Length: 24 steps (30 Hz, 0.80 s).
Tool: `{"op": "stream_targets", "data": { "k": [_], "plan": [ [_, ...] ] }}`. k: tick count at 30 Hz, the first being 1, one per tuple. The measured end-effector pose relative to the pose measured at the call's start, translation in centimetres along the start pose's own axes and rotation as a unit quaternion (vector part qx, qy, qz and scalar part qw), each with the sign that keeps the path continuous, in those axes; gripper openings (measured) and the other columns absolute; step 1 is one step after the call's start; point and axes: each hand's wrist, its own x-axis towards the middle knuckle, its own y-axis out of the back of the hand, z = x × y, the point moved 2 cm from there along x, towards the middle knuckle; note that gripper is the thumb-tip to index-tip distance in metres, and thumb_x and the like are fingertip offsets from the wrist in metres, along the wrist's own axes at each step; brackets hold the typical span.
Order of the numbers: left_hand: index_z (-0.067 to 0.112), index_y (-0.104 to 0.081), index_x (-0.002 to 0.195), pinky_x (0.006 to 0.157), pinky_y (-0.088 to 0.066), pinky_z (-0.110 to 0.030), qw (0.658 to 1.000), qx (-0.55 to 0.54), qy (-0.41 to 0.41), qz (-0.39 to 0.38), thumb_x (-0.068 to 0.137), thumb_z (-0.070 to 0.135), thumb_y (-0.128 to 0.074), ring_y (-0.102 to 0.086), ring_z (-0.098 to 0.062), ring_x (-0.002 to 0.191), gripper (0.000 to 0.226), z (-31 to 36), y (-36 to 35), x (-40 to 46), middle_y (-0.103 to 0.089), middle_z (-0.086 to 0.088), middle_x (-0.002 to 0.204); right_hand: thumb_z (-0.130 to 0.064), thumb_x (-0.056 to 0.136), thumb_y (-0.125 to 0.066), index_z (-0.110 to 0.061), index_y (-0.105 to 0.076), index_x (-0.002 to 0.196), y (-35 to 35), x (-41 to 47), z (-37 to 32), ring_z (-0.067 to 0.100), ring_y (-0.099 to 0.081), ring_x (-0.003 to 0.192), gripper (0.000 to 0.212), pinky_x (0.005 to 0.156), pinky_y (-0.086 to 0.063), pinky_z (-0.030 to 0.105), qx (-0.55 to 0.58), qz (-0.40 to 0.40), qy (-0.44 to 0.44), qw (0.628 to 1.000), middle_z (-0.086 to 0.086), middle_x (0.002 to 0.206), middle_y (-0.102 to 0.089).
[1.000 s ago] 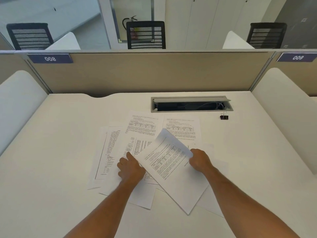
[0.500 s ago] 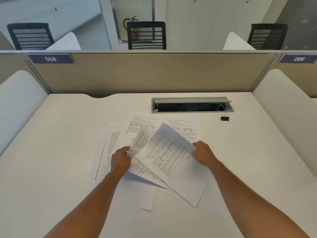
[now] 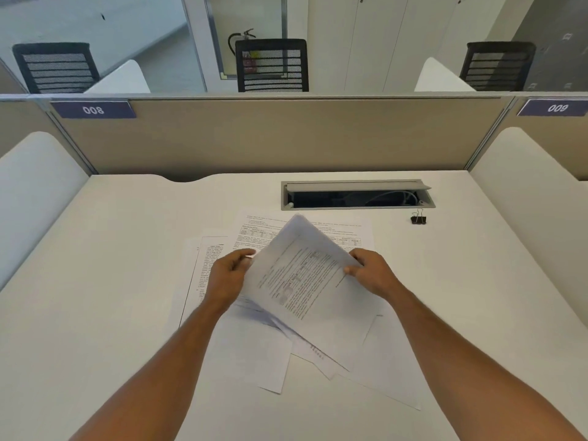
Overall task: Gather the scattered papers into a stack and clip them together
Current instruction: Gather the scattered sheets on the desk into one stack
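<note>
A few printed sheets (image 3: 305, 281) are held together, tilted above the desk. My left hand (image 3: 227, 275) grips their left edge and my right hand (image 3: 370, 272) pinches their right edge. More printed papers (image 3: 203, 268) lie spread flat on the white desk (image 3: 105, 281) under and around my hands, some blank side up near the front. A small black binder clip (image 3: 418, 219) stands on the desk to the far right, well apart from both hands.
An open cable tray (image 3: 356, 195) is set into the desk behind the papers. Beige partition (image 3: 286, 135) walls off the back; white side panels (image 3: 35, 186) flank the desk. Black chairs stand beyond the partition.
My left hand lifted a sheet off the desk and brought it under the sheet in my right hand. Both hands now hold the sheets together, higher and farther from me.
</note>
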Motion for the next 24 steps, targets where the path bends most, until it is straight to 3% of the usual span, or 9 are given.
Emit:
{"op": "stream_targets", "data": {
  "k": [2, 4, 8, 12, 15, 17, 20, 24],
  "plan": [
    [0.018, -0.070, 0.118, 0.093, -0.051, -0.035, 0.995, 0.050, 0.044, 0.071, 0.098, 0.009, -0.052, -0.067, -0.021, 0.103, 0.028, -1.0, 0.6, 0.3, -0.075, -0.001, 0.107, -0.011, 0.084, -0.071, -0.011, -0.064, 0.104, 0.4, 0.0, 0.8, 0.025, -0.066, 0.088, 0.021, 0.076, -0.054, 0.036, 0.051, 0.043, -0.031, 0.997, 0.007, 0.099, -0.070],
    [0.018, -0.061, 0.130, 0.098, -0.047, -0.037, 0.980, 0.147, 0.106, 0.088, 0.095, 0.015, -0.054, -0.061, -0.028, 0.116, 0.035, -2.5, 1.0, 0.5, -0.069, -0.007, 0.122, -0.008, 0.084, -0.071, -0.013, -0.064, 0.118, 0.7, -0.2, 1.7, 0.026, -0.068, 0.095, 0.035, 0.086, -0.057, 0.039, 0.112, 0.090, -0.080, 0.986, 0.005, 0.108, -0.071],
    [0.017, -0.041, 0.141, 0.102, -0.039, -0.050, 0.910, 0.346, 0.230, -0.018, 0.082, 0.046, -0.072, -0.038, -0.035, 0.133, 0.072, -4.4, 0.6, -0.9, -0.047, -0.015, 0.140, -0.006, 0.082, -0.068, -0.012, -0.074, 0.102, -0.5, -1.0, 3.7, 0.030, -0.070, 0.093, 0.022, 0.084, -0.060, 0.040, 0.155, 0.123, -0.174, 0.965, 0.008, 0.106, -0.075],
    [0.014, -0.030, 0.142, 0.102, -0.039, -0.052, 0.881, 0.409, 0.235, -0.046, 0.074, 0.053, -0.078, -0.033, -0.034, 0.133, 0.092, -5.1, -0.3, -2.3, -0.035, -0.016, 0.143, -0.008, 0.080, -0.063, -0.016, -0.072, 0.096, -2.5, -2.3, 4.7, 0.031, -0.069, 0.092, 0.020, 0.083, -0.060, 0.041, 0.149, 0.121, -0.212, 0.958, 0.007, 0.104, -0.075],
    [0.014, -0.027, 0.143, 0.101, -0.041, -0.052, 0.878, 0.422, 0.221, -0.033, 0.070, 0.055, -0.080, -0.034, -0.034, 0.133, 0.099, -5.7, -0.4, -2.6, -0.035, -0.016, 0.143, -0.010, 0.082, -0.060, -0.014, -0.071, 0.100, -3.5, -3.0, 4.7, 0.031, -0.068, 0.092, 0.022, 0.082, -0.059, 0.039, 0.137, 0.123, -0.226, 0.957, 0.007, 0.105, -0.074],
    [0.013, -0.029, 0.142, 0.099, -0.043, -0.050, 0.897, 0.388, 0.212, -0.021, 0.073, 0.047, -0.081, -0.041, -0.035, 0.130, 0.093, -5.8, -0.1, -2.4, -0.042, -0.016, 0.140, -0.011, 0.082, -0.059, -0.016, -0.071, 0.102, -3.8, -3.1, 4.7, 0.031, -0.068, 0.092, 0.025, 0.084, -0.059, 0.042, 0.134, 0.127, -0.229, 0.956, 0.006, 0.105, -0.074],
    [0.009, -0.039, 0.137, 0.091, -0.049, -0.042, 0.927, 0.327, 0.185, -0.006, 0.083, 0.025, -0.070, -0.060, -0.038, 0.115, 0.064, -6.1, 0.5, -2.0, -0.062, -0.016, 0.126, -0.011, 0.083, -0.060, -0.014, -0.071, 0.105, -3.8, -2.9, 5.0, 0.030, -0.068, 0.093, 0.025, 0.085, -0.059, 0.041, 0.150, 0.126, -0.232, 0.953, 0.006, 0.106, -0.074],
    [0.009, -0.065, 0.112, 0.078, -0.048, -0.033, 0.962, 0.219, 0.165, 0.021, 0.090, 0.017, -0.063, -0.064, -0.033, 0.100, 0.023, -6.2, 0.7, -2.1, -0.070, -0.011, 0.112, -0.008, 0.086, -0.062, -0.012, -0.071, 0.106, -3.9, -3.1, 4.7, 0.029, -0.069, 0.095, 0.023, 0.090, -0.058, 0.043, 0.208, 0.110, -0.221, 0.946, 0.006, 0.109, -0.074]
  ]
}}
